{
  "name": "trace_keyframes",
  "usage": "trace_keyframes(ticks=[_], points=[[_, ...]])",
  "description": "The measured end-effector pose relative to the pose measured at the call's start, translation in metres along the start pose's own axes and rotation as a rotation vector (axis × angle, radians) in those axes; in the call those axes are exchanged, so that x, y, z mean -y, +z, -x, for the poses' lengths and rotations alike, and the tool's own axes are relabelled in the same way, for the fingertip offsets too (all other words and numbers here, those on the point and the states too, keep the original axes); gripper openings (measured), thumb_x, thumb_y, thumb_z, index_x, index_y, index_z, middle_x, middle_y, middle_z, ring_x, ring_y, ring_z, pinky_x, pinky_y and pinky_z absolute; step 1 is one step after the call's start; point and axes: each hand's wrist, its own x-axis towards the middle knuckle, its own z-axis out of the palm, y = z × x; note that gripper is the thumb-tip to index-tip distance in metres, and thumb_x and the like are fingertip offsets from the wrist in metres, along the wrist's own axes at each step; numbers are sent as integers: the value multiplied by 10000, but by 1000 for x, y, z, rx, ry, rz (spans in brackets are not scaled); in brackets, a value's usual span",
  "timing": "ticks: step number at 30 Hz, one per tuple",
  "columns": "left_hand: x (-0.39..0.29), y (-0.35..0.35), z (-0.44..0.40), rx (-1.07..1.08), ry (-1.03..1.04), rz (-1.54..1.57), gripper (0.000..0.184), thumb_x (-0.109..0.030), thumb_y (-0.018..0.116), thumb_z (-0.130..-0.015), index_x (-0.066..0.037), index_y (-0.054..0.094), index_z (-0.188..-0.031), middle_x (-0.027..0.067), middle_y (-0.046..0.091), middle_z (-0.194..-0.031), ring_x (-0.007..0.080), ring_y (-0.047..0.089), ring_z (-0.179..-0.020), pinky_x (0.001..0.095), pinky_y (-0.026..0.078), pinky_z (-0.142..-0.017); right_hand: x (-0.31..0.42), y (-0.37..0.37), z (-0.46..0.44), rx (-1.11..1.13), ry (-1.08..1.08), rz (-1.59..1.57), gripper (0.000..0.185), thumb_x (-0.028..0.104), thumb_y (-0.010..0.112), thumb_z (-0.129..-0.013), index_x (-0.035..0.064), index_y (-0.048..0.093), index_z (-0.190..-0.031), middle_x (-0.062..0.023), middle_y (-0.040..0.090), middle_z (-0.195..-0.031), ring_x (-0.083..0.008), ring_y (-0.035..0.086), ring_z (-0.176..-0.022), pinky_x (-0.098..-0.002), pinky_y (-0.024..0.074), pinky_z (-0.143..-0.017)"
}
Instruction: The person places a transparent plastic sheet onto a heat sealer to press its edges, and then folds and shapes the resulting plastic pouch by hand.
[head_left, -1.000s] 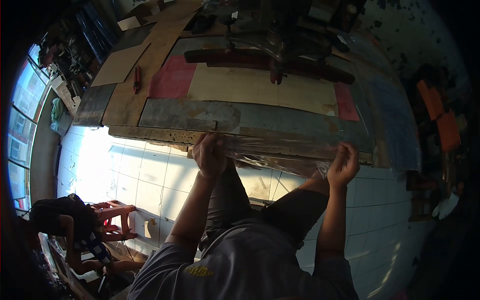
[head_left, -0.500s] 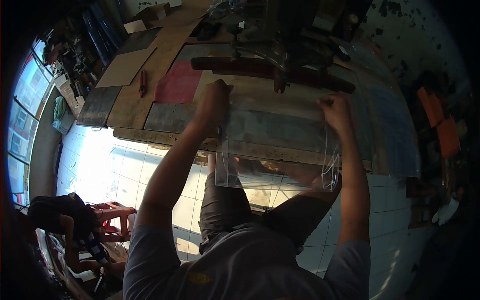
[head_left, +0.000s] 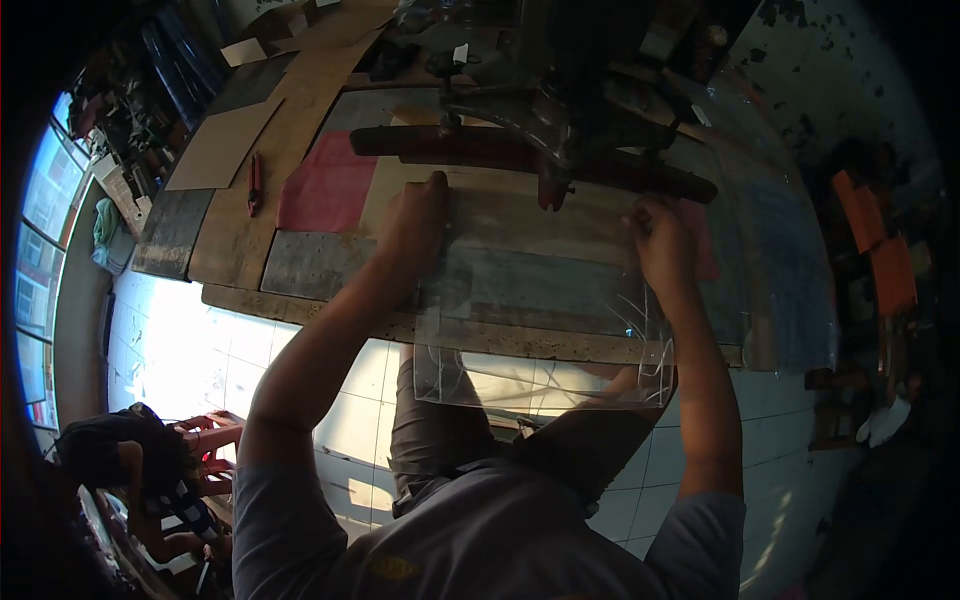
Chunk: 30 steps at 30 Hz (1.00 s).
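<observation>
A clear plastic sheet (head_left: 540, 300) spans between my two hands, its near part hanging over the table's front edge above my legs. My left hand (head_left: 412, 215) is closed on its far left corner, over the cream sheet (head_left: 480, 205). At the far right corner, my right hand (head_left: 660, 235) pinches the plastic, just in front of the dark red bar (head_left: 470, 150) of the machine (head_left: 555, 120). A pink piece (head_left: 325, 185) lies left of my left hand; another pink piece (head_left: 707, 250) shows beside my right wrist.
Red-handled cutter (head_left: 254, 186) and brown cardboard (head_left: 222, 145) lie on the table's left part. Blue-tinted plastic (head_left: 795, 310) covers its right end. Another person (head_left: 125, 450) is low at the left beside a red stool (head_left: 215, 440). Orange objects (head_left: 892, 270) stand at the far right.
From the table's front edge, both hands have moved forward to the machine's bar, drawing the plastic over the tabletop. Since the middle frame they have barely moved; the view has shifted slightly.
</observation>
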Motion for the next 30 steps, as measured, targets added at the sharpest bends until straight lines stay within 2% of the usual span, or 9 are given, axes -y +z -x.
trace_keyframes(ticks=[3, 6, 10, 16, 19, 22, 30], points=[[8, 3, -2, -18, 47, 32, 121, -81, 514, -957, 15, 586, -972, 292, 698, -848, 496, 712, -904, 583, 543, -773, -2, 0, -1, 15, -7, -20, 154, 130, 785, -890, 37, 706, -983, -108, 692, -951, -303, 693, -879, -416, 531, -774], [9, -4, -3, 62, -6, 27, 203, -112, 621, -967, 6, 719, -1099, 269, 737, -961, 457, 719, -934, 516, 557, -810, -8, -3, -3, 68, -10, -69, 145, 125, 785, -886, 28, 709, -961, -122, 683, -959, -319, 696, -890, -428, 539, -774], [17, -5, 0, 24, 71, 100, 233, -120, 638, -963, 16, 730, -1128, 263, 743, -972, 435, 725, -937, 499, 562, -817, -20, -1, -3, 76, -66, -118, 126, 115, 769, -903, 14, 731, -968, -142, 683, -983, -325, 697, -903, -423, 538, -772], [11, -14, 8, 9, 116, 151, 251, -104, 642, -960, 14, 728, -1164, 248, 745, -946, 412, 738, -917, 467, 564, -809, -13, -29, 4, 251, 24, -126, 203, 146, 698, -978, 44, 770, -1138, -163, 689, -1015, -325, 705, -901, -405, 542, -784], [17, -9, 7, -13, 159, 195, 257, -81, 640, -953, 16, 728, -1174, 248, 737, -936, 396, 742, -893, 457, 558, -791, -8, -34, 6, 316, 93, -128, 247, 148, 661, -1018, 61, 756, -1229, -167, 708, -1104, -325, 716, -1029, -372, 539, -878], [14, -15, 8, 27, 149, 206, 260, -59, 641, -939, 21, 727, -1170, 258, 726, -950, 389, 737, -881, 455, 550, -780, -15, -26, 11, 195, -35, -128, 230, 127, 663, -1002, 76, 768, -1200, -166, 694, -1039, -330, 713, -903, -416, 552, -797], [17, -4, -6, -76, 233, 207, 277, -48, 639, -915, 22, 729, -1167, 258, 724, -970, 397, 718, -888, 446, 538, -810, -30, -19, -1, 136, -132, -139, 222, 89, 652, -1005, 57, 761, -1196, -158, 695, -1041, -322, 709, -942, -403, 551, -822]])
